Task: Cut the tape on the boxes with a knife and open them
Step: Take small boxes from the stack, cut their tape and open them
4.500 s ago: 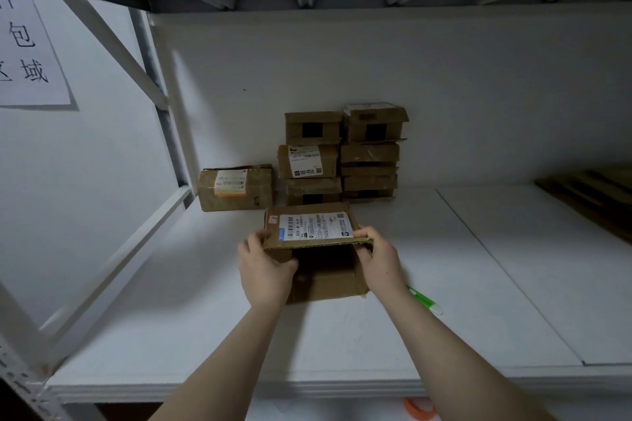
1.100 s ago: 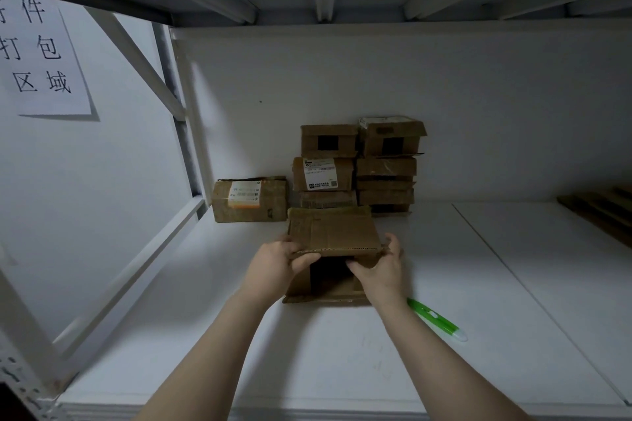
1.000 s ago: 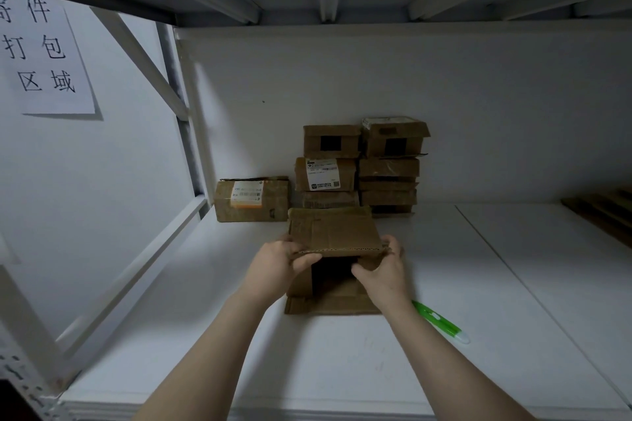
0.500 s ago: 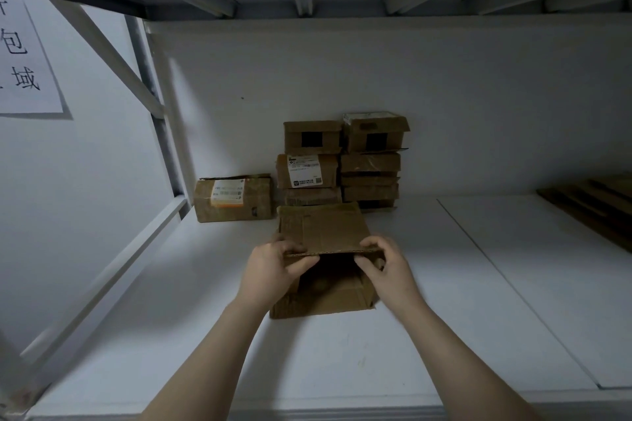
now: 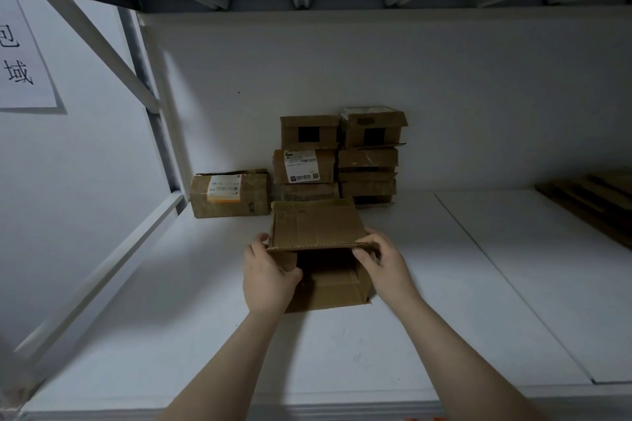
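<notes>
White shelf bay, dim light, plain back wall (image 5: 444, 96), everything sitting on a white shelf board (image 5: 461, 284). The box (image 5: 318, 227) being worked on is near the middle of the shelf, just in front of the pile at the back. Both hands are on its top flap: the left hand (image 5: 268, 275) has its fingers wrapped round the left edge with the thumb tucked under, and the right hand (image 5: 388, 265) pinches the right corner. The flap is lifted and you can see the dark inside underneath, so I'd say the tape on this one is already dealt with and it's just the opening-up bit.

Tips for that bit: lift both corners evenly so the flap folds along its crease instead of tearing, and keep the bottom of the box down on the shelf so it doesn't slide toward the edge. Can't tell if there's anything inside, too dark.

Around it: a stack of boxes (image 5: 367, 161) against the wall right behind, and one labelled box (image 5: 231, 193) off to the far left. They look shut from here, so probably next in line. The stack is close enough that a flap thrown all the way back could bump it. Wooden slats (image 5: 595, 196) far right, paper sign (image 5: 24, 55) on the left wall, both well out of the way. No knife in shot.
</notes>
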